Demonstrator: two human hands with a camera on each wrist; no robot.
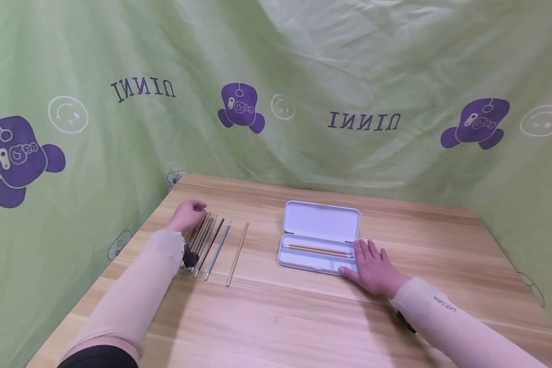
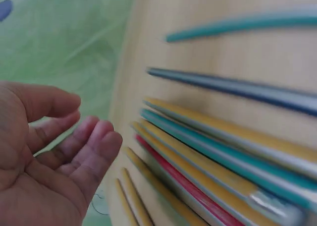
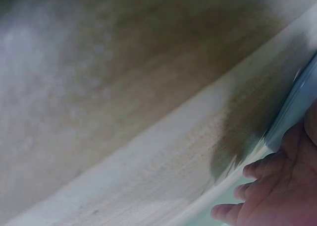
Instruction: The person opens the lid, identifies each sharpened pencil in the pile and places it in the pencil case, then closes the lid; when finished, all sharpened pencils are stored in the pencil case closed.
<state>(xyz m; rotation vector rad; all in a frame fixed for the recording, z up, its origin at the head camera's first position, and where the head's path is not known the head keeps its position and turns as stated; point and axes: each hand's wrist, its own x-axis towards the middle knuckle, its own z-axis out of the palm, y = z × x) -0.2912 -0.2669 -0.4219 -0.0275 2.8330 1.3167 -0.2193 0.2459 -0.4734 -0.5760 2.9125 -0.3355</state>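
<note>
A row of pencils (image 1: 206, 230) lies on the left side of the table, and my left hand (image 1: 188, 215) is over its far end. In the left wrist view that hand (image 2: 59, 156) has loosely bent fingers with nothing between them, apart from the yellow, green and red pencils (image 2: 198, 159). Just right of the table's middle, a pale pencil case (image 1: 322, 221) lies with its lid raised. Several pencils (image 1: 317, 249) rest in its long compartment. My right hand (image 1: 374, 271) rests against the case's right end, fingers spread; the right wrist view shows this hand (image 3: 282, 186) beside the case's edge.
Spaced out between the row and the case are a dark pencil (image 1: 210, 247), a blue-grey pencil (image 1: 218, 251) and a gold pencil (image 1: 237, 254). A small compartment (image 1: 340, 263) is at the case's front right. Green printed cloth (image 1: 303, 153) hangs around the wooden table (image 1: 276, 317).
</note>
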